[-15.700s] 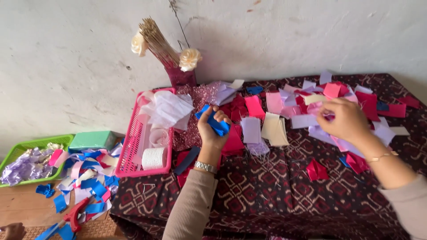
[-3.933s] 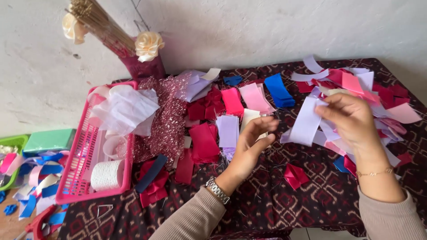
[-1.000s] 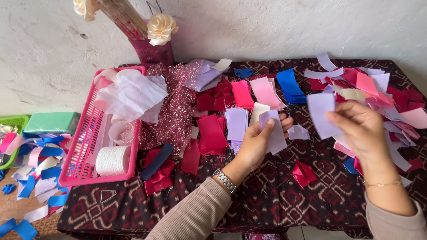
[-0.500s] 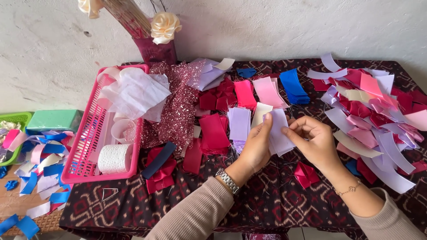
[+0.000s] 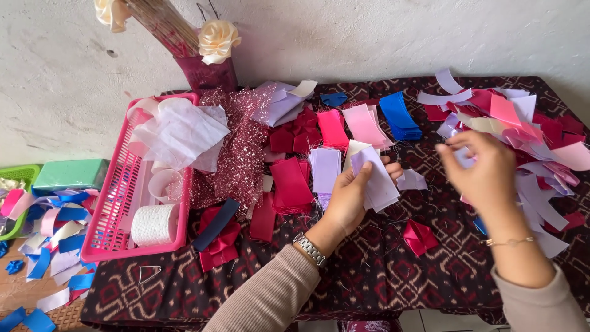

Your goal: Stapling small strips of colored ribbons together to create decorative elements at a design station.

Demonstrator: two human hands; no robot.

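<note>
A small stack of pale lilac ribbon strips (image 5: 376,182) is being held in the left hand (image 5: 351,198), pinched between thumb and fingers, fanning slightly and tilting up to the right above the bench (image 5: 381,276). Another lilac strip (image 5: 464,157), blurred, is sitting at the fingertips of the right hand (image 5: 482,175), beside the loose ribbon heap (image 5: 541,141).

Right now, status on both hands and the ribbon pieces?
Left hand gripping lilac ribbon stack. Right hand blurred over mixed ribbon pile, grip unclear. Nothing between them.
</note>
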